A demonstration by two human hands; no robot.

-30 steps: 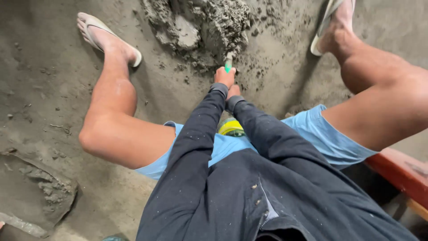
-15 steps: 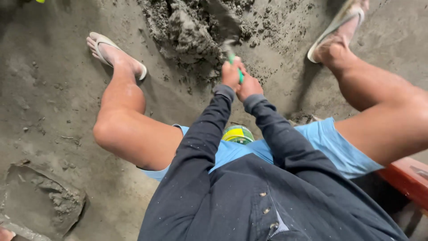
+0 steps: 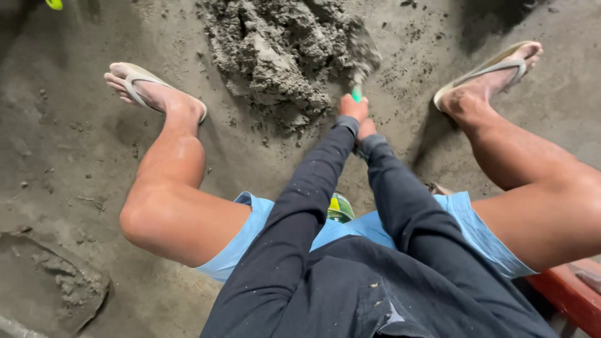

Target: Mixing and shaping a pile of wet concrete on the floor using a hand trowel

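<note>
Seated person working a mound of wet grey mortar (image 3: 288, 56) on a sandy floor, seen from above. The left hand (image 3: 352, 108) is closed around the green handle of a trowel (image 3: 358, 84), whose blade is buried in the near right flank of the mound and coated in the mix. The right hand (image 3: 367, 129) sits just behind the left, on the side away from the mound, and is mostly hidden by its dark cuff, so whether its fingers grip the handle cannot be told. Half a second earlier both hands were raised, with the handle tilted clear of the mound; they have since dropped and pushed forward, so the blade now appears to be digging into the mound, which suggests a repeated chopping or turning stroke. Sandalled feet flank the mound, the left foot (image 3: 150, 91) to one side and the right foot (image 3: 491, 75) to the other. A yellow and green round container (image 3: 340, 208) lies well back from the mound, between the thighs. A red bench edge (image 3: 563, 300) lies farthest from the mound.
</note>
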